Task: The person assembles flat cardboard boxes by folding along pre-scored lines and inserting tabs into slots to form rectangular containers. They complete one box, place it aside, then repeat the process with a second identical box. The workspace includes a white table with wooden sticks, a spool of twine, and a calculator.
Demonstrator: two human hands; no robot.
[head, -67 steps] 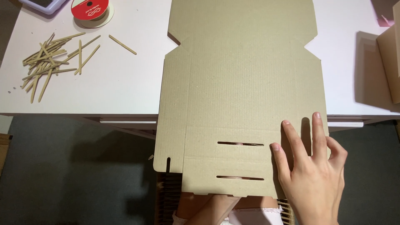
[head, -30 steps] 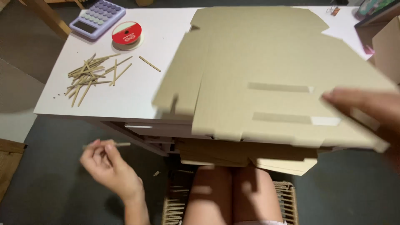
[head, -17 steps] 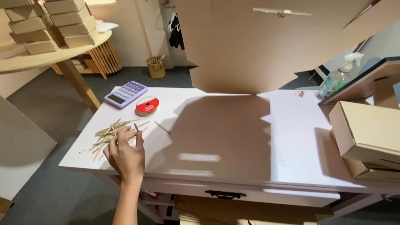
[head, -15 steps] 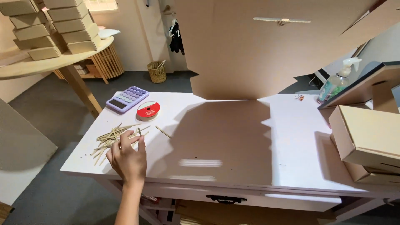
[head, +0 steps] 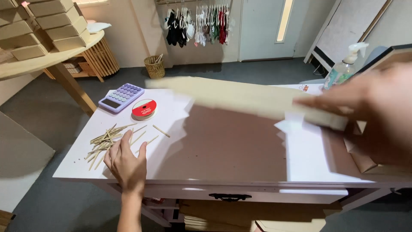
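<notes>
My right hand (head: 377,107) is close to the camera at the right, blurred, gripping a flat brown cardboard sheet (head: 240,96) that hangs nearly edge-on above the white table (head: 240,146) and throws a dark shadow on it. My left hand (head: 125,163) rests flat on the table's near left part, fingers spread, holding nothing. Its fingertips touch the edge of a scatter of thin wooden sticks (head: 109,139).
A red ribbon spool (head: 143,109) and a lilac calculator (head: 121,97) lie at the table's back left. A spray bottle (head: 343,68) stands at the back right beside cardboard boxes (head: 369,159). More boxes (head: 38,30) are stacked on a round wooden table at left. A wicker basket (head: 154,65) stands by the wall.
The cardboard sheet has swung down from standing upright before the camera to nearly level over the table. My right hand came into view at right. My left hand stayed by the sticks.
</notes>
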